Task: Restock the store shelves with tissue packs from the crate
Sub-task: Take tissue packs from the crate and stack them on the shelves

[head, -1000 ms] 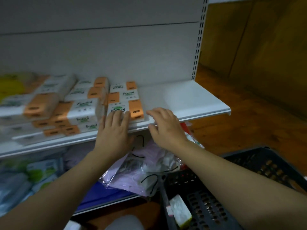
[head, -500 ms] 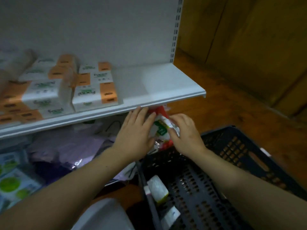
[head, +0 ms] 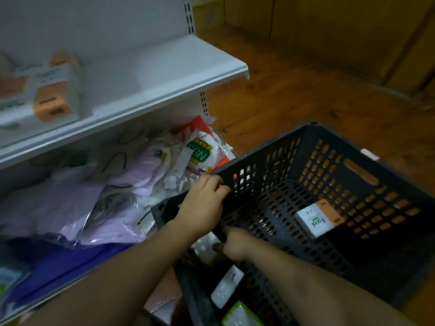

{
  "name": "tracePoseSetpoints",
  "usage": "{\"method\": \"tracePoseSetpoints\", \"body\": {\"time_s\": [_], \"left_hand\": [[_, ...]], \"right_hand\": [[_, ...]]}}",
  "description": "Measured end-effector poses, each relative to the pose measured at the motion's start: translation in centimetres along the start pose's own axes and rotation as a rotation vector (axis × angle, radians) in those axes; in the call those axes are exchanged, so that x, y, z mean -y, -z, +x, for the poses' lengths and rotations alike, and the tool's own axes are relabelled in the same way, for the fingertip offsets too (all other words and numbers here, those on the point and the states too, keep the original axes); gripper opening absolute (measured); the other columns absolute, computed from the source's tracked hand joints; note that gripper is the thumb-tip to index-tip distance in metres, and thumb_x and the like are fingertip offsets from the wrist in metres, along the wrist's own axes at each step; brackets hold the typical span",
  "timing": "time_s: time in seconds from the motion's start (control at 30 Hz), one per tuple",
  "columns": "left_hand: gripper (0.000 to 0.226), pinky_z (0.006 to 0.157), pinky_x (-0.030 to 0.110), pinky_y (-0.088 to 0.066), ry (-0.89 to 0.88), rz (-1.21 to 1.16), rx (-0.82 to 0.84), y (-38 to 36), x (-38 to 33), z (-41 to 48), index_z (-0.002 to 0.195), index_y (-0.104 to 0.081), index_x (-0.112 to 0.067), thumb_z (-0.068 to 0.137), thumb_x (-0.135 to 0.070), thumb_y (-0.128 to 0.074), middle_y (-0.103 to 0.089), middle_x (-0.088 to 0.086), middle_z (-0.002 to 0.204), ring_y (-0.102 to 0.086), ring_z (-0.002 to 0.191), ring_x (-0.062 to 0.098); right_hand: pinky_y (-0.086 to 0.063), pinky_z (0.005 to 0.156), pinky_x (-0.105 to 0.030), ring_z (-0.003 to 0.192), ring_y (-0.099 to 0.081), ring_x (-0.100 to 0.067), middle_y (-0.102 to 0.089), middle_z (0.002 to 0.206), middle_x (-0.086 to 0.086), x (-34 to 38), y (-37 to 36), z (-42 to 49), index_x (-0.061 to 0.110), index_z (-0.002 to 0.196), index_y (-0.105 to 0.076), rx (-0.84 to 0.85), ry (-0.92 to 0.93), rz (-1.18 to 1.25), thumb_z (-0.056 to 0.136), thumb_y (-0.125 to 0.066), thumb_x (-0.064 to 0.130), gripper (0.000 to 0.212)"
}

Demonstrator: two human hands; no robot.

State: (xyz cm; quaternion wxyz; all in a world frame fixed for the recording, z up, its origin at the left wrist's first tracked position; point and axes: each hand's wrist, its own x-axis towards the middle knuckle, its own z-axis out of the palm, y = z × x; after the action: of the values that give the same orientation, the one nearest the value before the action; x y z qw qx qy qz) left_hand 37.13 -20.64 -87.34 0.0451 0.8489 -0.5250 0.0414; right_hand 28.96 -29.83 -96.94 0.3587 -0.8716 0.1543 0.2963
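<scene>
White shelf [head: 164,74] fills upper left, its front lip running diagonally; wooden floor [head: 306,95] to the right; black perforated crate [head: 353,175] sits on the floor just beside the shelving, tilted in view. On the lower shelf, a heap of plastic-wrapped purple goods [head: 106,203], with a white and green bag [head: 200,151] on top at its right end, near the crate corner. Left hand [head: 202,205] on the crate's near-left rim, fingers curled over the edge and gripping it; right hand [head: 235,243] low inside the crate by that same wall, fingertips hidden against the mesh, so can't tell how far open it is or whether it holds anything. Shelved tissue packs [head: 54,95], orange and white, blurred, at far left of the upper shelf; one orange-and-white tissue pack [head: 317,218] lies flat on the crate floor toward the far wall, well apart from both hands; white packet [head: 227,290] and green-edged packet [head: 240,315] in the crate's near end, under the right forearm.
</scene>
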Motion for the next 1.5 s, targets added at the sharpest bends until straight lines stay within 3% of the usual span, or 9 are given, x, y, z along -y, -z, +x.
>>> {"method": "tracePoseSetpoints", "body": {"time_s": [0.23, 0.5, 0.63, 0.87, 1.0, 1.1, 1.2, 1.37, 1.5], "left_hand": [[0.038, 0.091, 0.035, -0.043, 0.319, -0.157, 0.598, -2.2, 1.0, -1.8, 0.126, -0.05, -0.018, 0.088, -0.016, -0.049, -0.048, 0.008, 0.123, -0.051, 0.111, 0.027], [0.076, 0.098, 0.031, -0.045, 0.553, -0.694, 0.601, -1.5, 2.2, -1.1, 0.138, -0.036, -0.016, 0.073, -0.028, -0.074, -0.056, 0.003, 0.128, -0.055, 0.113, 0.019], [0.096, 0.098, 0.035, -0.048, 0.539, -1.105, 0.482, 1.5, 2.2, -0.1, 0.141, -0.035, -0.022, 0.058, -0.034, -0.081, -0.056, 0.0, 0.127, -0.057, 0.112, 0.016], [0.087, 0.068, 0.026, -0.052, 0.543, -1.522, 0.051, 8.9, 2.0, 1.0, 0.127, -0.044, -0.025, 0.049, -0.022, -0.081, -0.062, 0.004, 0.113, -0.064, 0.093, 0.018], [0.063, 0.069, 0.026, -0.055, 0.584, -1.51, -0.273, 13.7, 2.5, 0.8, 0.124, -0.05, -0.014, 0.069, 0.001, -0.076, -0.065, 0.001, 0.097, -0.063, 0.081, 0.013], [0.054, 0.08, 0.035, -0.055, 0.647, -1.403, -0.484, 17.1, 3.5, 0.3, 0.12, -0.044, -0.022, 0.078, -0.001, -0.07, -0.059, 0.002, 0.112, -0.06, 0.09, 0.015], [0.046, 0.057, 0.011, -0.048, 0.686, -1.263, -0.717, 20.5, 4.6, -0.6, 0.11, -0.036, -0.014, 0.08, -0.006, -0.07, -0.049, -0.004, 0.099, -0.052, 0.077, 0.009], [0.027, 0.053, 0.009, -0.047, 0.689, -1.163, -0.829, 23.8, 7.3, -3.8, 0.089, -0.045, -0.019, 0.081, -0.013, -0.07, -0.058, -0.008, 0.087, -0.059, 0.075, 0.004], [0.04, 0.063, 0.011, -0.05, 0.649, -1.118, -0.867, 25.6, 9.1, -6.8, 0.107, -0.043, -0.02, 0.08, -0.004, -0.068, -0.056, -0.013, 0.104, -0.06, 0.089, 0.007]], "right_hand": [[-0.04, 0.069, -0.031, 0.1, -0.058, -0.031, -0.06, 0.108, -0.014, 0.6, -2.8, 0.5, 0.015, 0.092, -0.054, -0.102, -0.023, -0.044, 0.096, -0.046, 0.026, 0.014], [-0.031, 0.066, -0.029, 0.077, -0.045, -0.019, -0.044, 0.074, -0.004, -0.8, 6.1, -3.0, 0.016, 0.068, -0.038, -0.264, 0.014, 0.175, 0.1, -0.037, 0.023, 0.032], [-0.035, 0.058, -0.026, 0.062, -0.038, -0.014, -0.038, 0.07, -0.003, 0.1, 12.5, -6.9, 0.011, 0.077, -0.042, -0.246, 0.084, 0.443, 0.101, -0.038, 0.02, 0.025], [-0.041, 0.064, -0.027, 0.082, -0.052, -0.019, -0.063, 0.095, -0.005, 3.6, 17.5, -9.8, 0.017, 0.11, -0.06, -0.215, 0.119, 0.917, 0.101, -0.04, 0.031, 0.026], [-0.048, 0.086, -0.038, 0.103, -0.06, -0.024, -0.065, 0.112, -0.006, 7.7, 19.0, -11.7, 0.029, 0.119, -0.052, -0.47, 0.3, 0.854, 0.1, -0.046, 0.026, 0.02], [-0.047, 0.096, -0.038, 0.114, -0.055, -0.019, -0.056, 0.126, 0.0, 11.9, 19.7, -13.4, 0.038, 0.123, -0.046, -0.609, 0.463, 0.72, 0.101, -0.039, 0.029, 0.025], [-0.051, 0.083, -0.018, 0.099, -0.062, 0.001, -0.063, 0.112, 0.01, 16.4, 19.3, -14.4, 0.033, 0.114, -0.052, -0.55, 0.643, 0.665, 0.096, -0.051, 0.016, 0.025], [-0.053, 0.09, -0.033, 0.097, -0.062, -0.001, -0.063, 0.106, 0.017, 22.1, 18.6, -13.7, 0.037, 0.107, -0.053, -0.585, 0.676, 0.602, 0.096, -0.052, 0.022, 0.019], [-0.048, 0.096, -0.041, 0.105, -0.059, -0.013, -0.063, 0.113, 0.011, 26.3, 17.3, -13.1, 0.034, 0.123, -0.051, -0.62, 0.671, 0.481, 0.095, -0.05, 0.038, 0.028]]}}
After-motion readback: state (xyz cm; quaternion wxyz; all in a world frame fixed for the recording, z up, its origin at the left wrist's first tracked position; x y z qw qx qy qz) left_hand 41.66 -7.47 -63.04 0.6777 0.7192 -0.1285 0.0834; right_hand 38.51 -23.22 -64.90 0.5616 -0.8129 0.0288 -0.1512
